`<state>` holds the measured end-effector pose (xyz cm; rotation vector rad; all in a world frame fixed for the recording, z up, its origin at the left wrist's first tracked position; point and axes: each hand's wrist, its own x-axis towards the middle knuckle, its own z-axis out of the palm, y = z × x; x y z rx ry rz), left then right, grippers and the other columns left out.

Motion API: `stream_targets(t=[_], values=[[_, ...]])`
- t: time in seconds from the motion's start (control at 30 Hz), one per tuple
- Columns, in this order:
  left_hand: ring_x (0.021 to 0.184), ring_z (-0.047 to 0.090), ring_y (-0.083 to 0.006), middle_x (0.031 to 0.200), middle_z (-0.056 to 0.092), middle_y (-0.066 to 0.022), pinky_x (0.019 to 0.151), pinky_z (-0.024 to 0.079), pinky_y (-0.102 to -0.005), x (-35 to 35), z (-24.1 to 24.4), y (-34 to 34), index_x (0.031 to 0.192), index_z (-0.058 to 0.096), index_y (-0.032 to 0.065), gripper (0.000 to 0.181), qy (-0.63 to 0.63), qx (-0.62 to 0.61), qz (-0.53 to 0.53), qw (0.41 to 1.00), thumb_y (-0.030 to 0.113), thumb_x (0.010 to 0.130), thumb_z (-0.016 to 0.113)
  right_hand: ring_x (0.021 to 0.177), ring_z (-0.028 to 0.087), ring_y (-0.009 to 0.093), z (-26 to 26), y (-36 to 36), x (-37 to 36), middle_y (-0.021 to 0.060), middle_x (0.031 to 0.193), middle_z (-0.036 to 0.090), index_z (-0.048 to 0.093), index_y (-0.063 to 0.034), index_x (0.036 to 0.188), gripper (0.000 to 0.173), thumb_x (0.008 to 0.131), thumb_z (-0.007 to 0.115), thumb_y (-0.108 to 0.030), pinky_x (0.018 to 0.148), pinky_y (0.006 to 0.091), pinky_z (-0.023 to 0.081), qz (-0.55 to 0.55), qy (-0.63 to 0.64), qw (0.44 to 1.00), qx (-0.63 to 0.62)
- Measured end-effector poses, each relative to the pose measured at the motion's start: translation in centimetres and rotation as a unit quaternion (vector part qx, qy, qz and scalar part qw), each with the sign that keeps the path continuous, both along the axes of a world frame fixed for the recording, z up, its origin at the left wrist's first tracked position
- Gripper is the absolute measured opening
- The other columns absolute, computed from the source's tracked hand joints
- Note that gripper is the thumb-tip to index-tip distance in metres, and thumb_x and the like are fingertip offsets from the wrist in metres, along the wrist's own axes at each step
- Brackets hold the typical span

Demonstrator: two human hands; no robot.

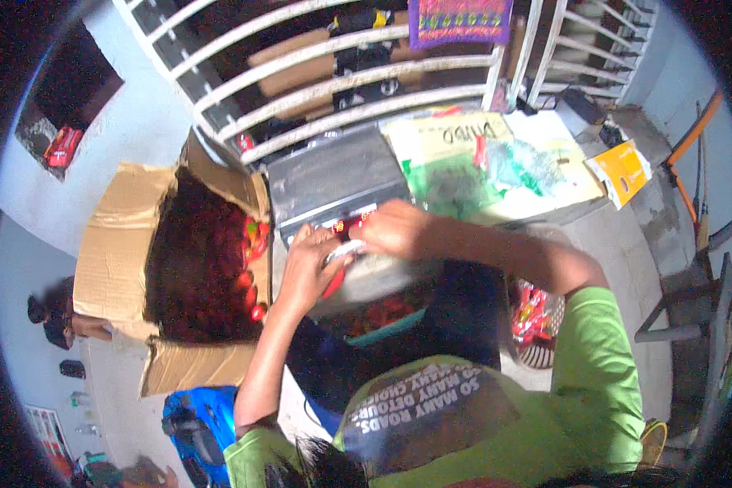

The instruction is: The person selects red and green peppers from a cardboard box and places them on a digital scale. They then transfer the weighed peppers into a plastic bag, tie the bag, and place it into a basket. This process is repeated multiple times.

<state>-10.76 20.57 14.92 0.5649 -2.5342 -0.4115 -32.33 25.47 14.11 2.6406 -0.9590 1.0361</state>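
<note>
Both of my hands are close together before a grey digital scale (335, 174) with a lit red display. My left hand (308, 265) pinches a small plastic bag (346, 249), whitish at its top. Something red (335, 283) shows below the left thumb, apparently the bag's contents. My right hand (393, 229), with fingers curled, grips the bag's top and covers part of the display. Left of my left hand stands an open cardboard box (119, 244) with red peppers (256, 241) inside; its depth is dark.
A teal tray (387, 327) with reddish contents lies below my hands. Right of it, a basket (537, 357) holds red packs. Plastic bags (518, 165) cover the surface beyond. White metal bars (341, 79) stand behind the scale. A blue bag (204, 427) and another person (58, 314) are at left.
</note>
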Motion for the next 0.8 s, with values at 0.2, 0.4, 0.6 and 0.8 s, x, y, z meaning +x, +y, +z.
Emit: stream_targets(t=[0.2,0.4,0.6,0.8], values=[[0.081,0.055,-0.0280,0.080,0.056,-0.0110,0.074,0.044,-0.0365,0.5,2.2,-0.3,0.080,0.061,-0.0001,0.016,-0.005,0.074,-0.035,0.997,0.009,0.072,0.071,0.065,0.061,0.033,4.1,4.0,-0.6,0.0117,0.063,0.056,0.050,-0.0088,0.082,0.016,0.085,0.052,-0.025,0.059,0.0465,0.045,-0.084,0.118,0.970,0.197],[0.073,0.054,-0.0168,0.076,0.054,-0.0083,0.069,0.042,-0.0304,1.2,3.2,0.3,0.085,0.061,0.0008,0.017,-0.027,0.226,-0.045,0.973,0.015,0.080,0.068,0.069,0.060,0.028,4.7,5.5,-4.4,0.0069,0.062,0.054,0.050,-0.0106,0.081,0.010,0.087,0.050,-0.019,0.069,0.0377,0.043,-0.124,0.176,0.965,0.147],[0.082,0.055,-0.0055,0.087,0.063,0.0007,0.077,0.043,-0.0220,-3.5,6.3,0.6,0.094,0.063,0.0054,0.019,0.184,0.470,-0.068,0.860,0.021,0.083,0.067,0.063,0.057,0.020,1.3,1.7,-1.6,0.0026,0.064,0.051,0.052,-0.0097,0.083,0.016,0.093,0.048,-0.021,0.063,0.0359,0.043,-0.068,-0.419,0.888,0.177],[0.062,0.052,-0.0056,0.074,0.063,-0.0005,0.058,0.042,-0.0207,-7.8,-2.0,-6.3,0.081,0.064,0.0022,0.010,0.448,0.400,0.107,0.793,0.011,0.085,0.062,0.054,0.036,0.003,-6.3,-2.8,9.9,-0.0079,0.067,0.039,0.052,-0.0119,0.096,0.009,0.095,0.046,-0.018,0.047,0.0187,0.031,0.011,-0.737,0.567,0.368]])
